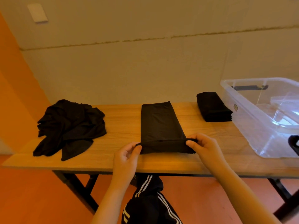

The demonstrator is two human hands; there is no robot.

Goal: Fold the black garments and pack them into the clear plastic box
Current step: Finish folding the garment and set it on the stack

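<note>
At tabletop centre: half-folded garment [159, 125] lies as a long black strip, near end already turned over into a thick band close to the near edge of the tabletop [123, 123].
Left hand [127, 156]: grip pinching the left corner of that near band, thumb and fingers curled onto the cloth.
Right hand [201, 145]: grip pinching the right corner of the same band, fingers curled over a small roll of fabric.
Step in hand: looks like the next fold, near end carried toward the far end.
Unfolded pile [69, 126]: crumpled black garments, far left on the tabletop, well apart from the hands.
Folded stack [213, 108]: neat black stack at right, just beside the clear plastic box [239, 101].
Box state: open, sits at right end; no black garment visible inside.
Risk 1: uneven pull between the two pinches would skew the fold, edges not matching.
Risk 2: thin slippery cloth, so inner layers may slide out and the band unroll if one pinch loosens.
Risk 3: band sits close to the near edge; dragging it nearer could let it droop off.
Risk 4: a loose fold may spring open when later carried to the box.
</note>
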